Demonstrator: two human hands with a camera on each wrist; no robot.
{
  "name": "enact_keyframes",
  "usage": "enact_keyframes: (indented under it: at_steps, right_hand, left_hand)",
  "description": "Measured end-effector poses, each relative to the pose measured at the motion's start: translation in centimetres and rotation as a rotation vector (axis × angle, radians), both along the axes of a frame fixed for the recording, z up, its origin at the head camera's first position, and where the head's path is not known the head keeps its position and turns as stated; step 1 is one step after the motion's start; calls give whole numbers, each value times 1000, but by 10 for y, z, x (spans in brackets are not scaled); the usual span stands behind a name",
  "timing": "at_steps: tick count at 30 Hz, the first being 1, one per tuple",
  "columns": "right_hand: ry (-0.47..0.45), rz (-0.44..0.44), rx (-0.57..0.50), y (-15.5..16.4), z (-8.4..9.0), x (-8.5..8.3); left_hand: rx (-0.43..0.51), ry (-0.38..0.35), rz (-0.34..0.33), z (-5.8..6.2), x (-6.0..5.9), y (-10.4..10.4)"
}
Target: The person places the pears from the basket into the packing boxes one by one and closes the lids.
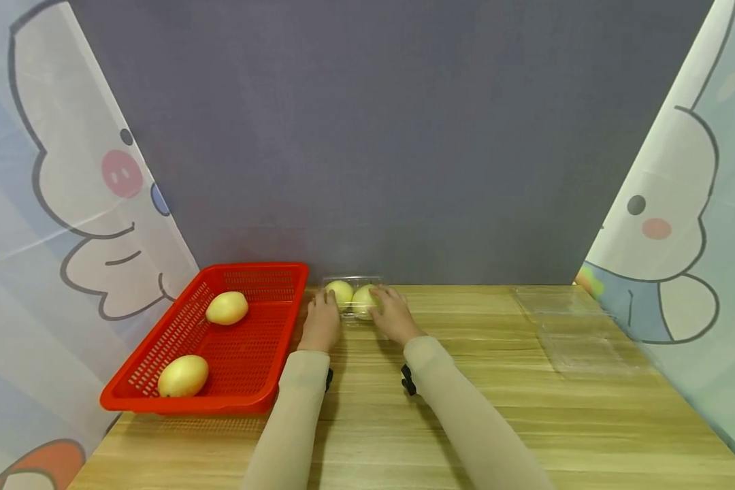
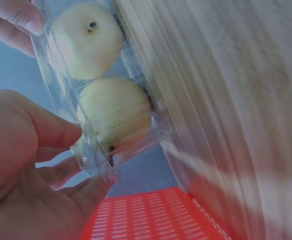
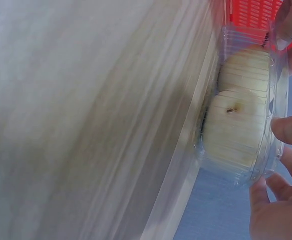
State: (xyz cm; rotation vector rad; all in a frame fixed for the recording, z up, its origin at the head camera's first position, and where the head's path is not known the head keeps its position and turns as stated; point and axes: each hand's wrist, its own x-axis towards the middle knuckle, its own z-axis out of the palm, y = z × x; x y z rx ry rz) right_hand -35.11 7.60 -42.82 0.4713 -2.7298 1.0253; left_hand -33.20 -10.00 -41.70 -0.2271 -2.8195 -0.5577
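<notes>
A clear plastic box (image 2: pixel 158 131) stands at the back of the table, just right of the red basket. Inside it, two pale yellow pears (image 1: pixel 363 299) sit side by side, a stem showing on one. My left hand (image 1: pixel 321 323) grips the box's left end, thumb on the upper edge and fingers curled round the corner. At the opposite end my right hand (image 1: pixel 396 316) pinches the rim between thumb and fingers. Both wrist views show the hands along the same upper edge of the box.
The red perforated basket (image 1: pixel 275 347) on the left holds two more pears, one far (image 1: pixel 227 308) and one near (image 1: pixel 183 376). Clear plastic packaging (image 1: pixel 578 333) lies at the right of the wooden table (image 1: pixel 478 422). A grey panel (image 1: pixel 404 136) rises behind.
</notes>
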Motion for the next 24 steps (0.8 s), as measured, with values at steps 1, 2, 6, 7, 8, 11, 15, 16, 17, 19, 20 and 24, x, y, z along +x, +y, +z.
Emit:
enact_keyframes:
  at_steps: [1,2,6,7,8,11,15,16,17,19,20,24]
  right_hand:
    - [-6,-3,0,0,0,-1]
    - [-14,-7,2,0,-1,-1]
    - [-21,-14,7,-1,-2,-3]
    - [-17,-14,7,-1,-2,-3]
    - [-12,-14,9,-2,-3,-3]
    - [22,-9,15,-3,-1,-2]
    - [49,-8,23,-4,-1,-1]
    - [43,-9,22,-4,-2,-1]
    - [38,-11,22,-4,-2,-1]
    - [23,-14,18,-4,-3,-1]
    - [18,-15,18,-4,-3,0]
    - [16,-14,14,-3,-4,-1]
  left_hand:
    - [2,-2,0,0,0,0]
    - [5,-2,0,0,-1,1]
    - [13,15,1,-2,-3,1]
    - [11,23,0,-3,-4,1]
    - [11,29,2,-3,-5,0]
    - [12,35,5,-4,-7,0]
    - [16,18,7,-2,-7,0]
    - [15,15,6,-1,-6,0]
    - [17,11,5,-1,-6,0]
    - [15,8,2,-1,-6,0]
    - [16,8,1,-1,-5,0]
    - [22,17,0,-1,-6,-1]
